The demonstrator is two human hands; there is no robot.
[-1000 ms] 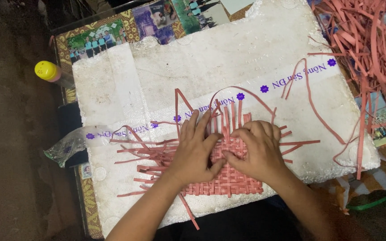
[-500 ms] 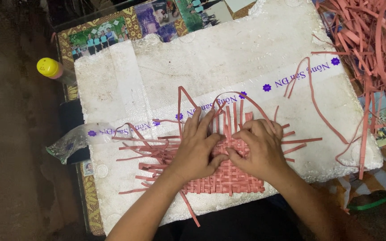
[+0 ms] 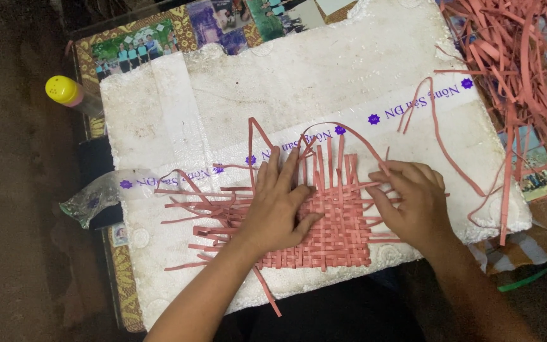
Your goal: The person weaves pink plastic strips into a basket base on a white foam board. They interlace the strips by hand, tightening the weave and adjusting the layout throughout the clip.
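The left hand [image 3: 278, 206] lies flat, fingers spread, pressing on the left part of a pink woven mat [image 3: 333, 231]. The mat sits on a white foam board [image 3: 299, 82] near the board's front edge. The right hand [image 3: 413, 202] rests at the mat's right edge with fingers curled on a loose pink strip [image 3: 365, 187]; whether it pinches the strip cannot be told. A pile of pink strips [image 3: 514, 57] lies at the far right. A yellow-capped bottle [image 3: 64, 92] stands left of the board.

head view, looking down, close
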